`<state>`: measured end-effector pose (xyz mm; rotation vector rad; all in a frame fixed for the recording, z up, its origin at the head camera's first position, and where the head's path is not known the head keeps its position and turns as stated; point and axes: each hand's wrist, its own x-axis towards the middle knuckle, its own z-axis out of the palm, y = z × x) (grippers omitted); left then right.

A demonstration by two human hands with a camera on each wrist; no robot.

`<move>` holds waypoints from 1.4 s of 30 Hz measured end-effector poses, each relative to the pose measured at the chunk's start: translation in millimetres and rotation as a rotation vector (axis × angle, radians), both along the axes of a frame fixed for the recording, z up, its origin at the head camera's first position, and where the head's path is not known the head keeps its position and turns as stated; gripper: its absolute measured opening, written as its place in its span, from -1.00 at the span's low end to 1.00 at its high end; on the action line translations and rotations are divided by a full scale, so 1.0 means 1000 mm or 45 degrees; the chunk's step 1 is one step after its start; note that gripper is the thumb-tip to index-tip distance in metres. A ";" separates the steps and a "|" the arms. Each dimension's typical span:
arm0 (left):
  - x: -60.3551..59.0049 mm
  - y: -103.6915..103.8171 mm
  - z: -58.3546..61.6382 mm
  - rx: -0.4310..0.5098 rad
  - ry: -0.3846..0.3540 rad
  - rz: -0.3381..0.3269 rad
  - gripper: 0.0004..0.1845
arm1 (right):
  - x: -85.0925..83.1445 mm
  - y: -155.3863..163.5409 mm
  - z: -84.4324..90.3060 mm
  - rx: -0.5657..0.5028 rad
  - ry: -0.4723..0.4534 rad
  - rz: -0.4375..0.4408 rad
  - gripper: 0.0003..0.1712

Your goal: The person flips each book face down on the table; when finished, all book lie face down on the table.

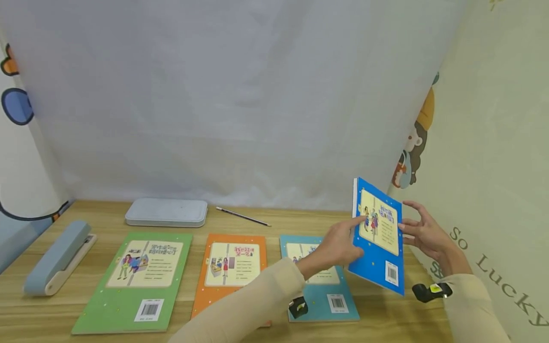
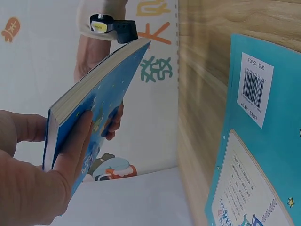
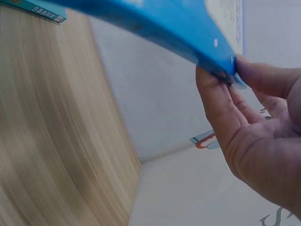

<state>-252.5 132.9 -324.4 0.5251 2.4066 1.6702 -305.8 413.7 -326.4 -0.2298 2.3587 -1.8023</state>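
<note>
A blue book (image 1: 374, 261) is held up off the table, tilted, its back cover with barcode and cartoon panel facing me. My left hand (image 1: 336, 242) grips its left side, fingers across the cover; the page edges (image 2: 96, 75) show in the left wrist view. At the opposite edge my right hand (image 1: 433, 236) pinches the book between thumb and fingers, as the right wrist view shows at the book's blue spine (image 3: 155, 28). Beneath my left hand lies a teal book (image 1: 310, 305), barcode side up, partly hidden by hand and sleeve.
An orange book (image 1: 233, 293) and a green book (image 1: 122, 312) lie in a row to the left on the wooden table (image 1: 274, 333). Behind them are a pale pencil case (image 1: 167, 212) and a pencil (image 1: 243, 216). A folded blue-and-white desk lamp (image 1: 60, 259) lies far left.
</note>
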 end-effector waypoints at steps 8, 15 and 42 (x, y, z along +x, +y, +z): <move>-0.001 0.001 -0.004 0.099 -0.065 0.054 -0.20 | 0.007 0.008 -0.003 0.135 0.005 0.173 -0.19; -0.005 -0.001 -0.009 0.076 -0.089 0.000 -0.26 | 0.011 0.013 -0.006 0.227 -0.006 0.140 -0.13; 0.007 0.026 -0.053 -0.071 -0.277 -0.062 -0.32 | 0.006 0.029 -0.013 0.633 -0.245 0.130 -0.01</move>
